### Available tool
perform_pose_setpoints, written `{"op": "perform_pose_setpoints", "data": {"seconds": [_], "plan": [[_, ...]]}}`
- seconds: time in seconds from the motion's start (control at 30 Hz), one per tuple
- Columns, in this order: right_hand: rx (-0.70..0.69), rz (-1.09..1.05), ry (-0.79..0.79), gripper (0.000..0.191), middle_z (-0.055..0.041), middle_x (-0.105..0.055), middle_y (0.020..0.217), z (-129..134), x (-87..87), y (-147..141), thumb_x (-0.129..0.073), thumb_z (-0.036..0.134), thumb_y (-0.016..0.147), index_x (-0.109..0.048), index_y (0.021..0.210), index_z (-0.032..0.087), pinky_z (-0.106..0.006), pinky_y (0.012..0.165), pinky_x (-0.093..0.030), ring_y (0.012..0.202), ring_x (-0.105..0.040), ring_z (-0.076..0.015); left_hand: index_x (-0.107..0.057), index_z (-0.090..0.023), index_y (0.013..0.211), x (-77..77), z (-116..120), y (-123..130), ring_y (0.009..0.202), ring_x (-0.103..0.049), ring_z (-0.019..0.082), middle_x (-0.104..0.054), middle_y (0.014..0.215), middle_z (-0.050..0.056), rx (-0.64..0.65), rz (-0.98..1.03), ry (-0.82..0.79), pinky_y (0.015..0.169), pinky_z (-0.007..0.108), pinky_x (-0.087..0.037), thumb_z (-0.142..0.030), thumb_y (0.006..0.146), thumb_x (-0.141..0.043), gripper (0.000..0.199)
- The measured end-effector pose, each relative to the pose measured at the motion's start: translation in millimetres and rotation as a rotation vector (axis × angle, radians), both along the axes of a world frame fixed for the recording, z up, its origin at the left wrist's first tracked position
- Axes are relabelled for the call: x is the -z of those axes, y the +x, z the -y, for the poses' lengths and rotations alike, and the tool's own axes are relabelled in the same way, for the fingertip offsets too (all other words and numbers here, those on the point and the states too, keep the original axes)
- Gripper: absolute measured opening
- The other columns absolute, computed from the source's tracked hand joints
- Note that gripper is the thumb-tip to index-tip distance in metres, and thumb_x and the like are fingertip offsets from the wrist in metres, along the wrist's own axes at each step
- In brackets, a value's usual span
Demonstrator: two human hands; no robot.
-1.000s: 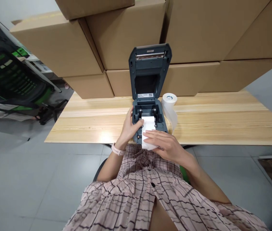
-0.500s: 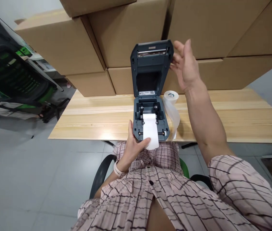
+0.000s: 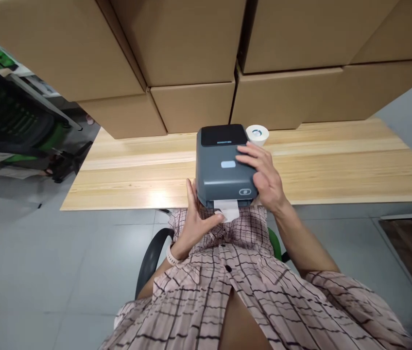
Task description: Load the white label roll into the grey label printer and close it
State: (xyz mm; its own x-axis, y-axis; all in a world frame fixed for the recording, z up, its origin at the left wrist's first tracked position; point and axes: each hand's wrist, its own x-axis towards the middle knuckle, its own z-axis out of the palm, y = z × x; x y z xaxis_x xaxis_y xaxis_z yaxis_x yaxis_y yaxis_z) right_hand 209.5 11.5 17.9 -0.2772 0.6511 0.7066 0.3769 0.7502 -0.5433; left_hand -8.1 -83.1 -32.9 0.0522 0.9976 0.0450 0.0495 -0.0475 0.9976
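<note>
A dark grey label printer (image 3: 211,170) sits at the table's front edge with its lid down. A white label strip (image 3: 231,211) sticks out of its front slot. My left hand (image 3: 198,221) is at the printer's front left corner, its thumb pressing the end of the strip and its other fingers up along the side, partly hidden. On the lid's right side rests my right hand (image 3: 264,175), fingers spread over the top and nothing gripped. Just behind it stands a roll of white labels (image 3: 258,134), its loose tail hidden by the printer and hand.
Stacked cardboard boxes (image 3: 191,109) line the back of the wooden table (image 3: 136,170). To the left are a dark office chair (image 3: 12,107) and part of another person's leg (image 3: 9,167). A chair armrest (image 3: 155,253) is beside my lap.
The printer's lid has swung down from upright to closed. My right hand came down with it onto the top. My left thumb stays at the label strip.
</note>
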Motion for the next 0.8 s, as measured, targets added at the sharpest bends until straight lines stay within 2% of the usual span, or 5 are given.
{"op": "perform_pose_setpoints", "data": {"seconds": [0.2, 0.4, 0.67, 0.73, 0.8], "plan": [[0.056, 0.084, -0.093, 0.038, -0.0023, -0.06, 0.158, 23.3, 25.0, 4.1, -0.046, 0.035, 0.109, -0.067, 0.141, 0.033, -0.061, 0.13, -0.035, 0.158, -0.042, -0.0311, -0.003, -0.044, 0.17, -0.4, -17.1, -9.5, 0.17, -0.013, 0.033, -0.009, 0.183, 0.006, -0.072, 0.069, 0.103, 0.137, 0.053, -0.023, -0.079, 0.092, -0.057, 0.102], [0.111, 0.076, -0.062, 0.041, 0.0009, -0.057, 0.161, 32.7, 31.6, -2.4, -0.043, 0.029, 0.109, -0.063, 0.144, 0.035, -0.06, 0.13, -0.037, 0.158, -0.042, -0.028, -0.025, -0.038, 0.167, -16.8, -36.0, 4.6, 0.167, -0.023, 0.033, -0.026, 0.179, 0.007, -0.144, 0.069, 0.023, 0.137, 0.052, -0.025, -0.063, 0.095, -0.066, 0.086], [0.165, -0.013, -0.022, 0.044, 0.0033, -0.056, 0.162, 33.2, 42.9, -12.3, -0.035, 0.028, 0.11, -0.065, 0.141, 0.036, -0.06, 0.13, -0.038, 0.159, -0.041, -0.0267, -0.035, -0.034, 0.162, -16.7, -33.4, 3.7, 0.164, -0.031, 0.032, -0.034, 0.175, 0.007, -0.143, 0.03, 0.08, 0.131, 0.046, -0.036, -0.062, 0.094, -0.068, 0.08], [0.161, 0.003, -0.028, 0.044, 0.0031, -0.056, 0.162, 33.3, 41.3, -11.8, -0.037, 0.026, 0.109, -0.064, 0.142, 0.036, -0.059, 0.13, -0.038, 0.159, -0.041, -0.0262, -0.043, -0.036, 0.157, -13.0, -20.8, -3.0, 0.157, -0.042, 0.03, -0.043, 0.169, 0.007, -0.21, 0.007, 0.079, 0.125, 0.045, -0.044, -0.06, 0.093, -0.072, 0.074], [0.152, 0.015, -0.035, 0.043, 0.003, -0.056, 0.161, 33.7, 38.6, -11.1, -0.038, 0.024, 0.109, -0.064, 0.141, 0.036, -0.06, 0.13, -0.038, 0.159, -0.042, -0.0263, -0.064, -0.032, 0.135, -8.3, -4.1, -8.0, 0.129, -0.065, 0.026, -0.066, 0.141, 0.007, -0.333, -0.009, 0.09, 0.106, 0.041, -0.056, -0.058, 0.095, -0.069, 0.048]]}}
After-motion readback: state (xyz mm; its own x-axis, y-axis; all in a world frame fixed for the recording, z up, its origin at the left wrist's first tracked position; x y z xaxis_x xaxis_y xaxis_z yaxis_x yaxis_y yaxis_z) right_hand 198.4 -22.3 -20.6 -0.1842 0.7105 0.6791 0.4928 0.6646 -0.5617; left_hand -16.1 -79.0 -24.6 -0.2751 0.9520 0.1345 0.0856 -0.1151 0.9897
